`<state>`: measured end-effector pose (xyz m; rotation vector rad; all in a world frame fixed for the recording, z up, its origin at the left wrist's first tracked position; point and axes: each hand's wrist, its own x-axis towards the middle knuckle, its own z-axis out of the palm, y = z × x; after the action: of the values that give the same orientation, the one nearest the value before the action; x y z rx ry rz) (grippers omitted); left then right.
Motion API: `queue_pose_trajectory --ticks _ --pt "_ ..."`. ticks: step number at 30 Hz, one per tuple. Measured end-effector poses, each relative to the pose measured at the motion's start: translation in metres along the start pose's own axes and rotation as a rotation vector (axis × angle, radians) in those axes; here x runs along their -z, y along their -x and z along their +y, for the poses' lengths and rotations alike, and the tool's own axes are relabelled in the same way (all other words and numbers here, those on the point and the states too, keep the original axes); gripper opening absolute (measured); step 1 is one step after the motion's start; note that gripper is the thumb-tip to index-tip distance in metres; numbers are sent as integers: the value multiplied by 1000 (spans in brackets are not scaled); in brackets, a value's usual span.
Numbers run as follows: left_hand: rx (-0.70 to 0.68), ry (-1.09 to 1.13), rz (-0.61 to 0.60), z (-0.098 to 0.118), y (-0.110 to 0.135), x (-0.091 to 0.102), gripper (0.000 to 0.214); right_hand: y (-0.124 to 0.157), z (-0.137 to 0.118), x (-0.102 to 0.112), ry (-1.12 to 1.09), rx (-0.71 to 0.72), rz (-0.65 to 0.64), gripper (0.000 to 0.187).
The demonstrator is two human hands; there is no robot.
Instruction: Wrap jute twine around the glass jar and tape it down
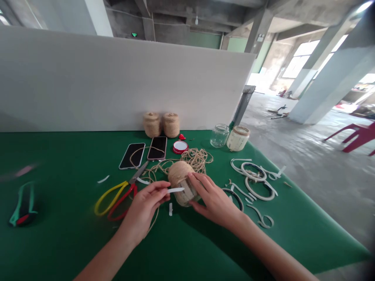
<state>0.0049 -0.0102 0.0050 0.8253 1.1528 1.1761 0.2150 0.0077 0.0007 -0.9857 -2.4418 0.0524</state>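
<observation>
Fingers (160, 192) of the left hand (143, 208) pinch closed on a white strip (176, 190), its far end reaching the jar (179, 174). The right hand (213, 200) wraps around that jar from the side, gripping it. The jar lies tilted on the green table (73, 238), mid-table, its top half bound in twine; the lower glass is partly hidden behind the right fingers. Scissors (117, 195) lie just left, loose twine (197, 158) beyond. At far left, a green thing (25, 203) is too blurred to make out.

Two phones (132, 155), scissors (123, 193), two twine spools (151, 124), glass jar (219, 136), possibly a pouch (25, 205) far left
</observation>
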Motion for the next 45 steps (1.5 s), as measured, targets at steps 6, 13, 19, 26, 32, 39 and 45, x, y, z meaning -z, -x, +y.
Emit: queue_pose_trajectory --ticks 6,13,19,26,32,39,45 --pt "-108 -8 125 -10 -4 -12 31 0 -1 -2 -12 10 20 70" --pt "-130 47 190 -16 -4 -21 26 1 -4 -2 85 62 20 51" --pt "-85 8 249 -19 -3 -23 27 -2 -7 1 107 53 28 49" --pt "-65 30 269 -23 -1 -28 26 -1 -6 2 101 40 -8 53" --pt "-60 13 269 -27 -3 -30 23 0 -5 1 81 18 -36 59" --pt "-48 30 265 -25 -2 -32 24 0 -5 1 60 6 -45 57" --pt "-38 18 251 -27 -6 -33 26 1 -3 0 47 4 -56 55"
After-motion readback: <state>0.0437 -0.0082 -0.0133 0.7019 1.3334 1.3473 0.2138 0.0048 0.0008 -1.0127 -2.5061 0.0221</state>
